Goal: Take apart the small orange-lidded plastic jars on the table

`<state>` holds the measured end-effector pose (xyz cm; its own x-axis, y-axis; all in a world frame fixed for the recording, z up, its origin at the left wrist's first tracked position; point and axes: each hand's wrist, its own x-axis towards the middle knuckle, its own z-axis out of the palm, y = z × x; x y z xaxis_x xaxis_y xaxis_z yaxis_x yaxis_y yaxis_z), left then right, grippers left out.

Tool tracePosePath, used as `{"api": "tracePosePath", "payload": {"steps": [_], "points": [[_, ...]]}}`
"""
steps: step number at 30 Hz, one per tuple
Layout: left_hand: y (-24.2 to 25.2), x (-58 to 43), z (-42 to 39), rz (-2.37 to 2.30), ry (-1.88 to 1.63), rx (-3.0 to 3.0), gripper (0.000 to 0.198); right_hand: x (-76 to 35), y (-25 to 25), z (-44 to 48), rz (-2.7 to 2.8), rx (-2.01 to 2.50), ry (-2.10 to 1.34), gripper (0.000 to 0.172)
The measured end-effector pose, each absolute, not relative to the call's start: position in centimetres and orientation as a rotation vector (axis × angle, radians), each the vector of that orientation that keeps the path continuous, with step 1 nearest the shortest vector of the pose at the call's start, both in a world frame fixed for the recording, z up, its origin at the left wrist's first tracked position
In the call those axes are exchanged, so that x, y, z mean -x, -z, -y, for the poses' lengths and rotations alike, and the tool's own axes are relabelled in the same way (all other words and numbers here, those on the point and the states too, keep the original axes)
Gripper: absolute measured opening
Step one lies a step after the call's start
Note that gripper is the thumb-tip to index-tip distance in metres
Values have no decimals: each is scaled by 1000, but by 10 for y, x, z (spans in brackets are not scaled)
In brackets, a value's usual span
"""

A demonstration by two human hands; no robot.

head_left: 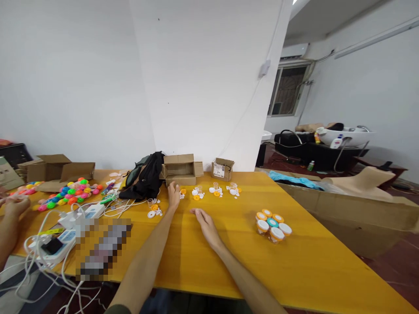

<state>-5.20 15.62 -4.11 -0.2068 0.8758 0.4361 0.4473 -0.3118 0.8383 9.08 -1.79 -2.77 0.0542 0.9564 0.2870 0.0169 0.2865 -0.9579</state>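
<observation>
My left hand (174, 196) reaches forward over the table, just left of a small group of orange and white plastic parts (182, 192). Its fingers look slightly bent and apart, with nothing visible in them. Nearer to me, my right hand (204, 221) is held over the tabletop, fingers stretched toward the left and holding nothing I can see. Similar groups, each with a clear cup, an orange ring (196, 198), a white disc (151, 214) and tiny white pieces, lie in a row. To the right stands a cluster of clear cups with orange-and-white lids (276, 233) around a teal one (273, 223).
Cardboard boxes (179, 178) and a black bag (144, 176) line the wall. At left are colourful balls (73, 192), a power strip (67, 235) with tangled cables, and a co-worker's hand (16, 205). A large carton (343, 218) adjoins the table's right edge.
</observation>
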Motion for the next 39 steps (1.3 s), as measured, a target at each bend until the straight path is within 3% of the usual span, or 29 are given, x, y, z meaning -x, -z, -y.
{"api": "tracePosePath", "payload": {"steps": [8, 17, 24, 30, 39], "points": [[47, 49, -129, -1462, -1566, -1722, 29, -123, 47, 61, 1846, 1234, -547, 32], [66, 60, -32, -1311, -1005, -2534, 38, -189, 65, 102, 2092, 1365, 243, 36], [54, 101, 2, -1840, -1123, -2718, 52, -235, 61, 102, 1772, 1498, 899, 37], [64, 136, -16, -2149, -1204, -2342, 50, -247, 57, 107, 1673, 1628, 973, 50], [58, 140, -37, -2027, -1235, -2360, 16, -250, 62, 105, 1701, 1616, 996, 38]]}}
